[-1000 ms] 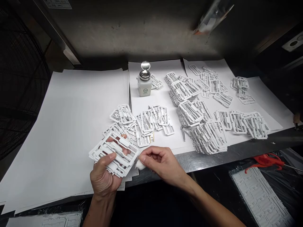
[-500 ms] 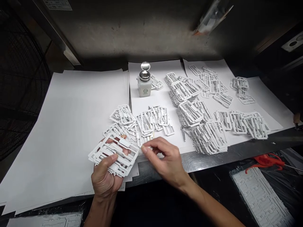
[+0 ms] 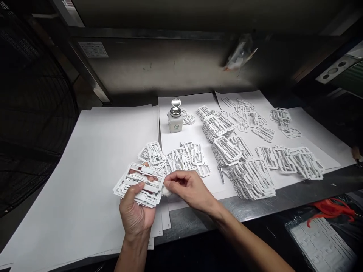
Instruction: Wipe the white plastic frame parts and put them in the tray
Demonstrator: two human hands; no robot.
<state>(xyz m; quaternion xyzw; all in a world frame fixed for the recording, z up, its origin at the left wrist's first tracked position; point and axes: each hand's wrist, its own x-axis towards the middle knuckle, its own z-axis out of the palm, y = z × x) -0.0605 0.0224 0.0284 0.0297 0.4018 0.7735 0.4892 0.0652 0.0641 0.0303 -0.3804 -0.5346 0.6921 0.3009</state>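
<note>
My left hand point(image 3: 136, 209) is closed around several thin white cut-out frames point(image 3: 147, 169), fanned a little, with the thumb on top and fingers showing through the slots. At their right edge, my right hand point(image 3: 188, 187) is closed in a pinch on a small white wad point(image 3: 166, 191), which is mostly hidden by the fingertips. It touches or nearly touches the frames' edge. Just beyond the hands lies a loose pile of similar frames point(image 3: 154, 152), and more frames point(image 3: 195, 153) lie beside it.
A white pump bottle point(image 3: 175, 122) with its metal lid up stands behind. Stacked frames point(image 3: 251, 177) and tweezers point(image 3: 221, 174) lie to the right. White paper sheets point(image 3: 99, 151) cover the metal table point(image 3: 195, 219). A red-handled tool point(image 3: 331, 209) rests on bagged sheets at lower right.
The view has tilted up, so the table sits lower in the picture. Both hands stay together at the frames' right edge; the right hand has drawn slightly closer, and the white wad now shows.
</note>
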